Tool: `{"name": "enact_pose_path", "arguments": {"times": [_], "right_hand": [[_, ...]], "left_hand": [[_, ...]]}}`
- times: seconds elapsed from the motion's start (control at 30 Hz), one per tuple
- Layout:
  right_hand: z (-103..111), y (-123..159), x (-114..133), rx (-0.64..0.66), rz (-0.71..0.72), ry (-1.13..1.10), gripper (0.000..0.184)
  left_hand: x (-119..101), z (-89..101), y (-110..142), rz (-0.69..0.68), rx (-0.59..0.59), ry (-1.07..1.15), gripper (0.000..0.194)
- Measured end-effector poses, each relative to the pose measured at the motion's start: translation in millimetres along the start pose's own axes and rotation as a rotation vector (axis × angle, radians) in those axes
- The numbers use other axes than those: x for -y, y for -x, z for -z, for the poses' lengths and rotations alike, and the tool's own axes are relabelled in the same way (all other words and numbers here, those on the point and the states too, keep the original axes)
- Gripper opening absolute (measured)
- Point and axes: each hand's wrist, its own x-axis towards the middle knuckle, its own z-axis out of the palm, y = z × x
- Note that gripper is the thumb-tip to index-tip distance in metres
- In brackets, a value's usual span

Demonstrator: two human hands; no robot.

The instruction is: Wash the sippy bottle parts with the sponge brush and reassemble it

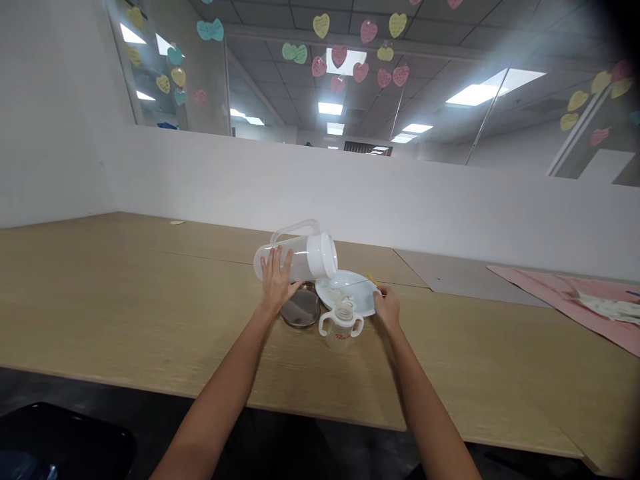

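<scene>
A clear plastic pitcher (299, 259) with a white collar lies tilted on its side, its wide end facing right and its handle up. My left hand (277, 279) grips the pitcher's near side, fingers spread over the body. At the right, my right hand (387, 306) pinches the rim of a pale blue-white plate (364, 305), which appears tilted. In front of the plate stands a clear baby bottle (340, 339) with two white handles and an uncovered neck. Beneath my left hand, a round dark metal dish (301, 312) rests on the table; the pitcher and hand cover its far edge.
The wooden table (150, 307) runs to a white wall (240, 173) under windows bearing heart-shaped notes. A pink cloth (545, 285) with a whitish item (610, 307) on it lies far right. Something yellow (371, 279) peeks out behind the plate. A black chair (65, 440) stands lower left.
</scene>
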Motion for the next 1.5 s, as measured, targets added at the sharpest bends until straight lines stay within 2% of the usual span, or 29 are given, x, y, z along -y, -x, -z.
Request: {"name": "enact_pose_path", "arguments": {"times": [0.2,0.33,0.53,0.7,0.77,0.83,1.0,1.07,1.23,1.33,1.5], "right_hand": [[2,0,2,0.033,-0.006,0.015,0.035],[5,1,7,0.070,-0.044,0.048,0.037],[7,2,12,0.093,-0.088,0.087,0.038],[8,3,13,0.105,-0.093,0.093,0.038],[8,3,13,0.102,-0.090,0.090,0.038],[8,3,13,0.092,-0.080,0.080,0.038],[8,4,14,0.055,-0.043,0.054,0.032],[10,5,15,0.027,-0.037,0.051,0.035],[24,3,15,-0.025,-0.131,0.160,0.037],[31,1,13,0.077,-0.217,0.338,0.035],[32,0,5,0.256,-0.223,0.567,0.031]], "left_hand": [[-2,1.4,1,-0.037,0.025,-0.043,0.083],[0,0.5,0,-0.049,-0.050,0.011,0.089],[10,1.8,1,0.030,-0.160,0.172,0.107],[17,1.5,5,-0.161,-0.186,0.199,0.102],[16,0.1,6,-0.193,-0.196,0.196,0.097],[13,-1.5,6,-0.123,-0.206,0.203,0.099],[6,-4.6,6,0.281,-0.219,0.256,0.105],[7,-6.0,6,0.400,-0.224,0.263,0.104],[12,-11.9,8,0.528,-0.225,0.289,0.102],[14,-16.0,9,0.584,-0.222,0.322,0.101],[18,-18.4,7,0.662,-0.191,0.386,0.102]]}}
